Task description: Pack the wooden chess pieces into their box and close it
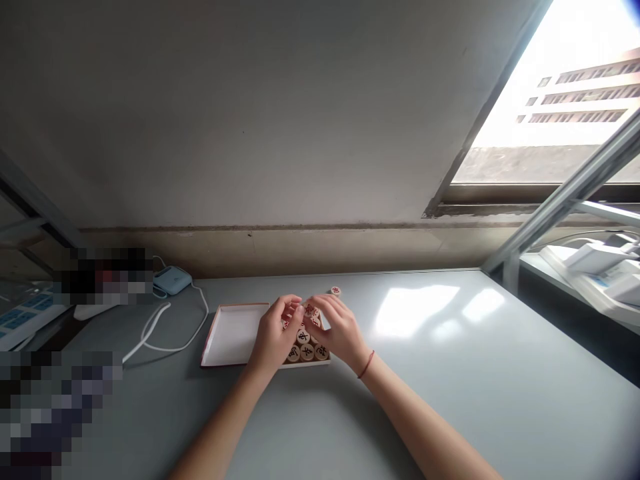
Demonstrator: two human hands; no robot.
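Observation:
An open shallow box holds several round wooden xiangqi pieces [307, 353] with black or red characters. Both hands reach over it from the near side. At its left part, my left hand [275, 333] has its fingers bent and its thumb apart from them, and red-marked pieces show in the gap. My right hand [340, 327], with a thin red cord at the wrist, curves over the box's right side. A red-marked xiangqi piece [311, 311] shows between its thumb and fingers. Just beyond this hand, one loose xiangqi piece [335, 291] lies on the desk.
The box lid [235, 333] lies with its white inside up, left of the box. A light blue device [173, 280] and a white cable [187, 347] are farther left on the grey desk [450, 400]. A wall stands behind, and metal frame bars rise at both sides.

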